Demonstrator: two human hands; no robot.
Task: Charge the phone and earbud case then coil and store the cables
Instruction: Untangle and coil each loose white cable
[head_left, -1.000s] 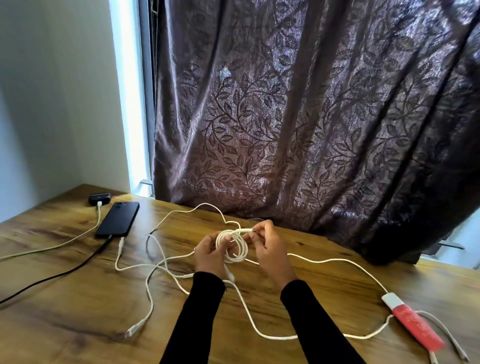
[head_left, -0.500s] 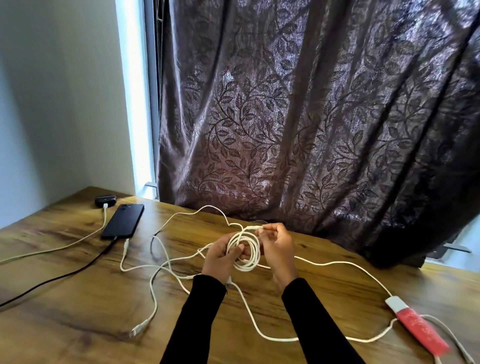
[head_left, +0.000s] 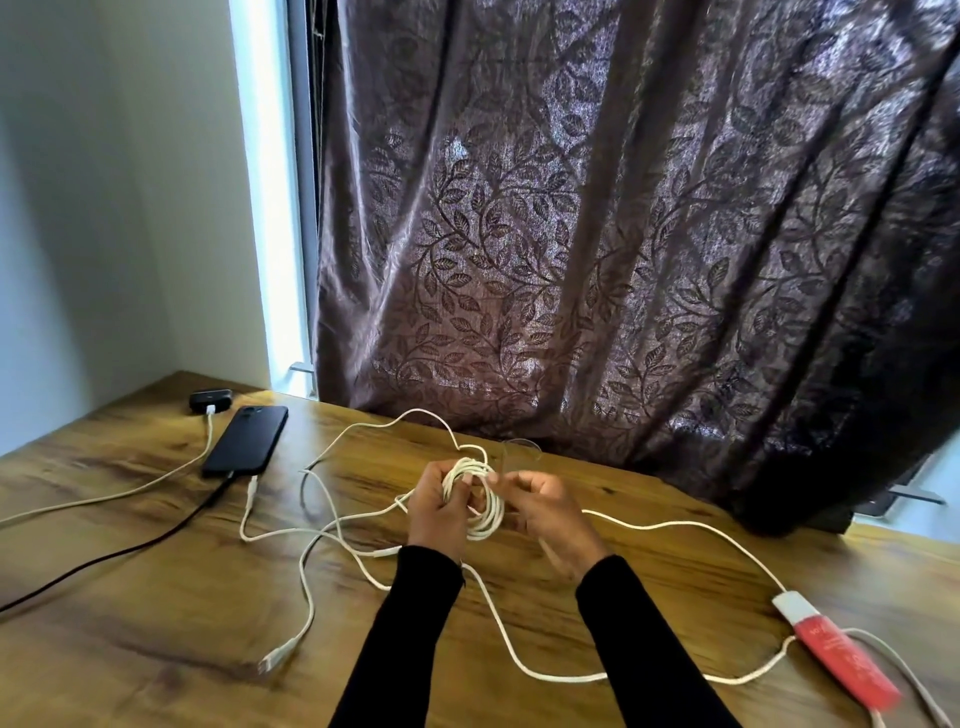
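Coiling is the step in hand: the left hand (head_left: 439, 512) grips a white coil (head_left: 480, 501) above the desk (head_left: 130, 649), fingers curled round its loops, while the right hand (head_left: 550, 512) pinches the strand feeding it. Next, I judge, another loop from the slack. One phone (head_left: 245, 439), one earbud case (head_left: 209, 400), both plugged in at the far left; several loose white cables, one black.

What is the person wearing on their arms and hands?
Both arms are covered by long, close-fitting black sleeves that end at the wrists. The left hand and right hand are bare: no gloves. No ring, watch or bracelet shows in this view.
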